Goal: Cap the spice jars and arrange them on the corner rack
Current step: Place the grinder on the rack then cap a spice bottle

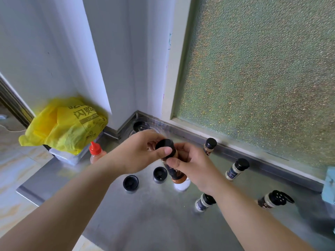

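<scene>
A stainless-steel counter (163, 214) runs into a white-walled corner beneath a frosted, pebbled window (262, 78). Over the counter a person holds a brown spice jar (175, 172) tilted in the air: the right hand (192, 169) grips its body, while the left hand (143, 151) pinches the black cap (164, 144) at the jar's mouth between thumb and fingers. Two loose black caps (130, 182) (160, 173) lie open side up on the steel just below the hands, beside a white jar (182, 185) partly hidden behind the held one. Capped jars stand along the window ledge (210, 146) (237, 169), another (204, 202) sits under the right wrist, and one with its flip lid open (273, 199) stands to the right. A yellow plastic bag (63, 125) and a red-capped squeeze bottle (96, 153) sit at left.
</scene>
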`<move>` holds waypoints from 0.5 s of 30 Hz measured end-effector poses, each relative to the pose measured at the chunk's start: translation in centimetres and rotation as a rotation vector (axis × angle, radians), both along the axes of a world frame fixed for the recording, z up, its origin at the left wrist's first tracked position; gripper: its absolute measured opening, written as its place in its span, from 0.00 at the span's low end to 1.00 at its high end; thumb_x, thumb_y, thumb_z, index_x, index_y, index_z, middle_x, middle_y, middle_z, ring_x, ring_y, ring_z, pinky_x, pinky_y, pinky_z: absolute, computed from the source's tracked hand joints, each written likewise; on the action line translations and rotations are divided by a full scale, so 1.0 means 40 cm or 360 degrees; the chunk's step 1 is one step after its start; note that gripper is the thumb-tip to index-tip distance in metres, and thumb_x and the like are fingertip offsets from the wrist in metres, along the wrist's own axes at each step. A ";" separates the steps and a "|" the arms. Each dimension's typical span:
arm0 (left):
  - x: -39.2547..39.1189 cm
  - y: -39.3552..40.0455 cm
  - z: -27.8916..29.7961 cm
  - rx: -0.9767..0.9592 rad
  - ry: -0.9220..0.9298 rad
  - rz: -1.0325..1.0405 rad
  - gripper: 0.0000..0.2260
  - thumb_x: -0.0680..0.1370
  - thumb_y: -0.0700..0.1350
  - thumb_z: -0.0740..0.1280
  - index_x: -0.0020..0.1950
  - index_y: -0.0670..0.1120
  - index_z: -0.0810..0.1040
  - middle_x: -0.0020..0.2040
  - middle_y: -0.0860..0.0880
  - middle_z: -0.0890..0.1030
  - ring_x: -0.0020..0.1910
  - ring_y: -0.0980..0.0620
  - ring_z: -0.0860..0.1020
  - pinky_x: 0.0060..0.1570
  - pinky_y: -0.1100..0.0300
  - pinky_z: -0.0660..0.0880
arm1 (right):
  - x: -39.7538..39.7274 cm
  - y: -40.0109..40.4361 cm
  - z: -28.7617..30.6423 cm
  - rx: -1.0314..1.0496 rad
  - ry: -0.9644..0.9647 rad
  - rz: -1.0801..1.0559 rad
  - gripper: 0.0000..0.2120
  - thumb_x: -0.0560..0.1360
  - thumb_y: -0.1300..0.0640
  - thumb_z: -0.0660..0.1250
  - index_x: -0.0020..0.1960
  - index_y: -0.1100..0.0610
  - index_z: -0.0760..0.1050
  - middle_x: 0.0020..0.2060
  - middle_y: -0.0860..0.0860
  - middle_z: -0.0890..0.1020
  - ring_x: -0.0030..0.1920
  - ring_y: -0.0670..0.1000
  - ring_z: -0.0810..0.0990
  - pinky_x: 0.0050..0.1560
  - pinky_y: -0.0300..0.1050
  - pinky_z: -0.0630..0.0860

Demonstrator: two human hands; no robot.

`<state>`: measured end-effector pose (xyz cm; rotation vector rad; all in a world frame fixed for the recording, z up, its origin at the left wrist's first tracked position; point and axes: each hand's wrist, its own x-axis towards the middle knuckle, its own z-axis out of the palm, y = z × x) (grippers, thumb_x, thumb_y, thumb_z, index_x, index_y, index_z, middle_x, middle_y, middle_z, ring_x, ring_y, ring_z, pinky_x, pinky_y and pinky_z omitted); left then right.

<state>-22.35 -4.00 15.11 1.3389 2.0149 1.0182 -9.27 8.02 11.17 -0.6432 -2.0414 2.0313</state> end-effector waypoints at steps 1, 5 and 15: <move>-0.012 -0.003 -0.013 -0.0024 0.0028 -0.0031 0.19 0.70 0.60 0.65 0.52 0.47 0.78 0.46 0.46 0.78 0.46 0.50 0.78 0.51 0.49 0.75 | -0.010 -0.001 -0.014 -0.0041 -0.0017 0.0030 0.11 0.71 0.65 0.70 0.51 0.56 0.73 0.35 0.47 0.83 0.35 0.47 0.79 0.34 0.40 0.77; -0.062 -0.003 -0.062 -0.0046 0.0031 0.0053 0.15 0.72 0.54 0.66 0.52 0.45 0.78 0.48 0.46 0.78 0.47 0.50 0.78 0.53 0.50 0.75 | -0.065 0.000 -0.064 -0.0003 -0.0092 0.0047 0.11 0.71 0.63 0.70 0.49 0.52 0.73 0.35 0.46 0.83 0.37 0.47 0.79 0.36 0.42 0.78; -0.186 0.086 -0.188 -0.0036 -0.0004 0.0503 0.20 0.67 0.45 0.74 0.57 0.48 0.75 0.51 0.52 0.79 0.49 0.55 0.77 0.52 0.61 0.72 | -0.253 0.082 -0.183 0.0485 -0.0271 -0.0178 0.16 0.64 0.57 0.77 0.43 0.41 0.74 0.46 0.48 0.82 0.45 0.46 0.82 0.51 0.45 0.79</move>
